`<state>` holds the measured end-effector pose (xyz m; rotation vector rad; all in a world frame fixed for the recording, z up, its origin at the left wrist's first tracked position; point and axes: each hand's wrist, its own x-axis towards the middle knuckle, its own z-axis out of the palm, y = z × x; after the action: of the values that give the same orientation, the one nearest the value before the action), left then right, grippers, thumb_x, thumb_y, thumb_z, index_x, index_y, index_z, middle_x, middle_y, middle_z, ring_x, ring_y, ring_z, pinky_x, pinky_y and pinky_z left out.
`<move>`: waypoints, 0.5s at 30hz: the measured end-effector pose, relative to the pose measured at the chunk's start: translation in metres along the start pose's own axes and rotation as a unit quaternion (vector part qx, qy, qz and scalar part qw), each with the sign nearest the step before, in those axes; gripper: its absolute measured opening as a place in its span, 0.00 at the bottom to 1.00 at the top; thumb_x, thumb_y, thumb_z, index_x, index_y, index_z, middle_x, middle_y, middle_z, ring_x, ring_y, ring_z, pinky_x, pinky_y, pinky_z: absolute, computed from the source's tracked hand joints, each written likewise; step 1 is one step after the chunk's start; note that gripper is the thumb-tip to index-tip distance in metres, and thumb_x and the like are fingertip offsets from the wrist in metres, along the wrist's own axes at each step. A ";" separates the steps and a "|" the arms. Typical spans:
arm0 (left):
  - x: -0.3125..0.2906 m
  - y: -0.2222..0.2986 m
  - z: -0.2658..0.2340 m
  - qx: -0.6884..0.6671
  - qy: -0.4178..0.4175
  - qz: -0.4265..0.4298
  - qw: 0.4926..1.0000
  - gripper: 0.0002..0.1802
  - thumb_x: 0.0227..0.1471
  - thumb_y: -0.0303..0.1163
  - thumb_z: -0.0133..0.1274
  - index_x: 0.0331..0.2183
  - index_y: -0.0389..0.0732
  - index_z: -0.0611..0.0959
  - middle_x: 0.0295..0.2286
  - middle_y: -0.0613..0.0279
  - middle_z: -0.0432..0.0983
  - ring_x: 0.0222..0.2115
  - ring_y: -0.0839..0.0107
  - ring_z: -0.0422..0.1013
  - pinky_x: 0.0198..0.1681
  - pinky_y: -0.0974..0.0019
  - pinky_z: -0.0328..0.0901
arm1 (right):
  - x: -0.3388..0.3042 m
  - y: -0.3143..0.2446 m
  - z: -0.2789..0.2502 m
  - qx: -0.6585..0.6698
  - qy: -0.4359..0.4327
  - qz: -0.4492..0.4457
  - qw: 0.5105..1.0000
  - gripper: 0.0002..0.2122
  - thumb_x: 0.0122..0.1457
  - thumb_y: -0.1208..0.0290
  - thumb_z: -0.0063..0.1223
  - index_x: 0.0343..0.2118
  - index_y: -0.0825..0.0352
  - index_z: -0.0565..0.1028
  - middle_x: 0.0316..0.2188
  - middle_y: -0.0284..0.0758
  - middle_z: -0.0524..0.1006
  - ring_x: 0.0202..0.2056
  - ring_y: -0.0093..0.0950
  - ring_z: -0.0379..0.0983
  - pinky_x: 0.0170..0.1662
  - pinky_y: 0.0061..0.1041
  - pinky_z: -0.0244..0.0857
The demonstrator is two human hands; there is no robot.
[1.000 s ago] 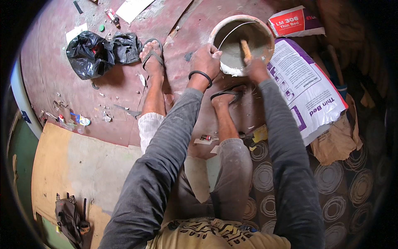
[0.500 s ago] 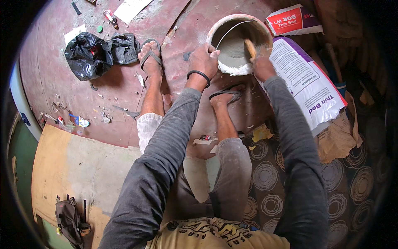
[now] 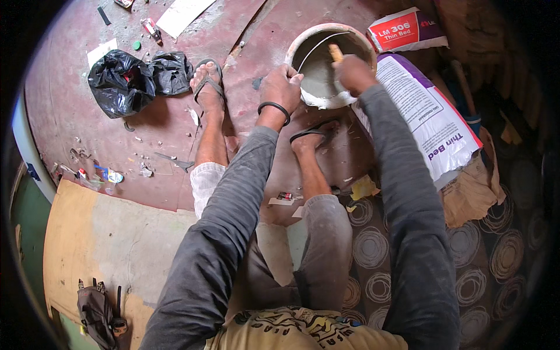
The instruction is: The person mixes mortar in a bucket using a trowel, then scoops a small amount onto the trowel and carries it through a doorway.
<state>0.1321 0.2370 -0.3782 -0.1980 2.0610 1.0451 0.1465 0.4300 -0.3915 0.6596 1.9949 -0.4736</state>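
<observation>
Left hand [image 3: 280, 89] clasps the bucket edge [image 3: 326, 103], right hand [image 3: 355, 76] a wooden handle [image 3: 335, 52] (sack [image 3: 429, 119] close on the right).

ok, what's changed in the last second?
The right hand swung right, then forward and left, carrying the wooden handle toward the bucket's far side. The whole view shifted slightly too. Nothing was newly grasped or let go. Unchanged: left hand at the left rim of the bucket, both feet, white bag, black bags.
</observation>
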 end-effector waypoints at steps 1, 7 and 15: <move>-0.001 0.000 -0.001 0.004 0.001 0.003 1.000 0.09 0.45 0.34 0.56 0.26 0.38 0.78 0.24 0.48 0.75 0.27 0.53 0.72 0.34 0.57 0.65 | -0.006 -0.010 0.022 -0.028 0.052 -0.032 0.998 0.13 0.59 0.65 0.45 0.35 0.72 0.70 0.26 0.52 0.75 0.30 0.45 0.74 0.32 0.43 0.66; -0.001 -0.008 -0.006 0.017 0.022 0.024 0.999 0.10 0.44 0.33 0.56 0.23 0.35 0.77 0.20 0.52 0.74 0.22 0.61 0.70 0.29 0.61 0.63 | -0.049 0.015 0.032 -0.147 -0.107 -0.151 0.972 0.12 0.58 0.69 0.38 0.37 0.73 0.70 0.31 0.54 0.74 0.37 0.48 0.72 0.40 0.43 0.64; 0.003 -0.006 0.003 0.010 0.025 0.023 0.999 0.10 0.44 0.34 0.56 0.23 0.36 0.77 0.20 0.52 0.74 0.23 0.61 0.70 0.28 0.60 0.63 | -0.014 0.061 0.049 -0.104 0.079 -0.091 0.987 0.14 0.60 0.66 0.37 0.38 0.74 0.68 0.33 0.54 0.73 0.37 0.50 0.70 0.40 0.43 0.63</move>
<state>0.1341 0.2357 -0.3850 -0.1696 2.1294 1.0566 0.2230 0.4456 -0.4067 0.3985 2.2306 -0.3219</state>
